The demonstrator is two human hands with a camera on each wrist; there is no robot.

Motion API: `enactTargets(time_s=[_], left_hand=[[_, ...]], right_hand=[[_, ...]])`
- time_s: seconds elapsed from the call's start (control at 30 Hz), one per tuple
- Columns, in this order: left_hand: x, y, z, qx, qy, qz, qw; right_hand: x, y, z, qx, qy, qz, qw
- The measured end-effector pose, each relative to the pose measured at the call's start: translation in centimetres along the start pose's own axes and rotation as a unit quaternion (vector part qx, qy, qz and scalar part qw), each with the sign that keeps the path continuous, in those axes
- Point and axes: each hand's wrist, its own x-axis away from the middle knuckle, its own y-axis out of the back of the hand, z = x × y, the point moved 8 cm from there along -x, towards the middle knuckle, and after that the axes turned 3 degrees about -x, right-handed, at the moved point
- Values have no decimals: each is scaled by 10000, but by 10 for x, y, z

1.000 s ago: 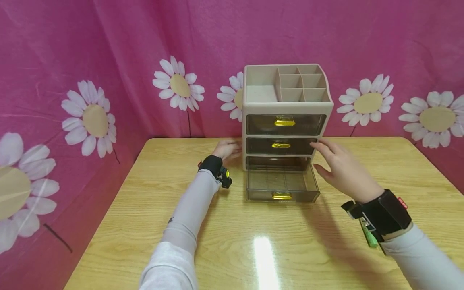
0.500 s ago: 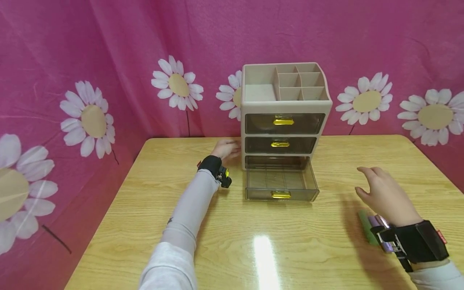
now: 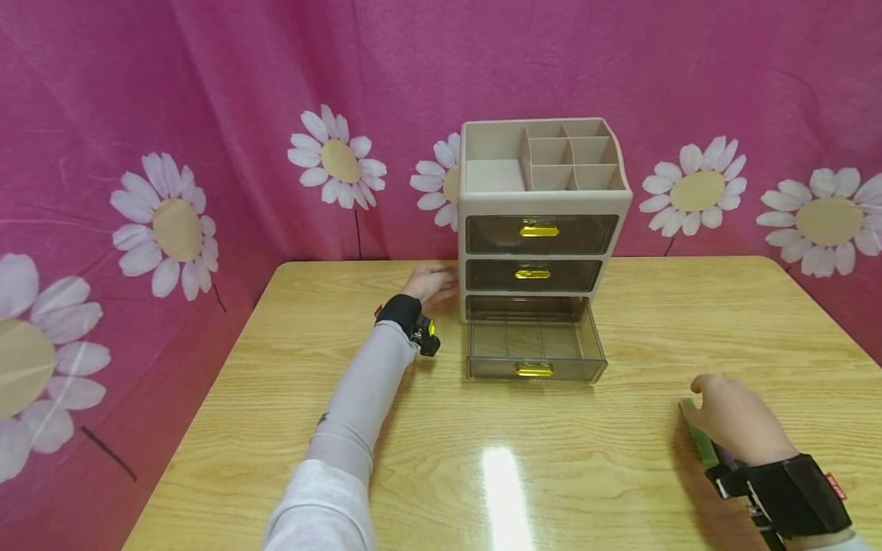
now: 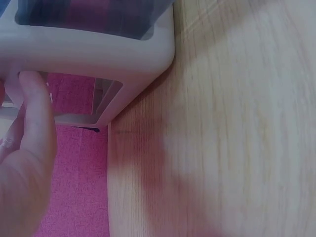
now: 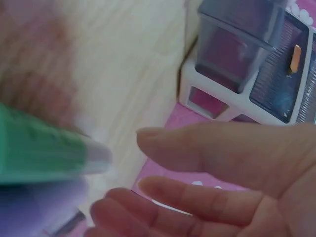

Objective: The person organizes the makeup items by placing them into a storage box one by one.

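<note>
Left hand point(image 3: 430, 283): straight fingers pressed flat on organizer point(image 3: 544, 207) side wall; bottom drawer point(image 3: 536, 348) pulled out. Right hand point(image 3: 733, 417): fingers loosely spread just over green tube point(image 3: 697, 438), purple tube point(image 5: 34, 210) beside; contact apparently not yet made.

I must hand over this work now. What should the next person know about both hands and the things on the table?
Left hand: open, fingers resting against the left side of the drawer unit, steadying it.
Right hand: open, lowered over a green tube lying on the table at the right; not gripped yet. Something purple lies beside the tube; I cannot tell what it is.
Done: bottom drawer is pulled out and looks empty; the two upper drawers are closed.
Left, probably: pick up the tube, put it in the open drawer, and push the drawer shut.
</note>
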Motion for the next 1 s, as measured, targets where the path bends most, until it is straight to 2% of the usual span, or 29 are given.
enactTargets(time_s=[0.07, 0.1, 0.23, 0.3, 0.33, 0.53, 0.57, 0.6, 0.73, 0.77, 0.8, 0.97, 1.0], left_hand=[[-9, 3, 6, -13, -22, -126, 9999], [-21, 6, 13, 58, -113, -25, 9999], [-40, 11, 25, 54, -176, 53, 9998], [-41, 10, 24, 142, -241, 235, 9993], [-33, 8, 20, 86, -182, 130, 9997], [-19, 6, 12, 45, -123, -81, 9999], [-10, 4, 7, 18, -100, -74, 9999], [-14, 5, 9, 39, -137, 13, 9999], [-14, 7, 10, -8, -119, 171, 9998], [-5, 5, 6, -11, -104, 199, 9997], [-16, 7, 11, 18, -166, 243, 9996], [-8, 5, 6, 0, -147, 107, 9998], [-15, 6, 10, -18, -152, 104, 9998]], right_hand=[[0, -3, -2, -9, -65, 37, 10000], [0, -4, -3, -3, -89, 63, 9999], [0, -10, -7, -1, -190, 171, 9997], [1, -13, -8, 16, -192, 198, 9996], [1, -13, -8, 38, -188, 159, 9997], [2, -15, -8, 12, -231, -4, 9997], [3, -16, -8, -10, -253, 4, 9997], [3, -16, -7, -13, -284, 8, 9996], [4, -18, -5, -15, -312, 9, 9995], [5, -18, -5, -15, -315, 0, 9995], [5, -18, -5, -26, -317, -12, 9995], [4, -17, -4, -53, -279, -40, 9996], [3, -17, -4, -50, -261, -28, 9996]])
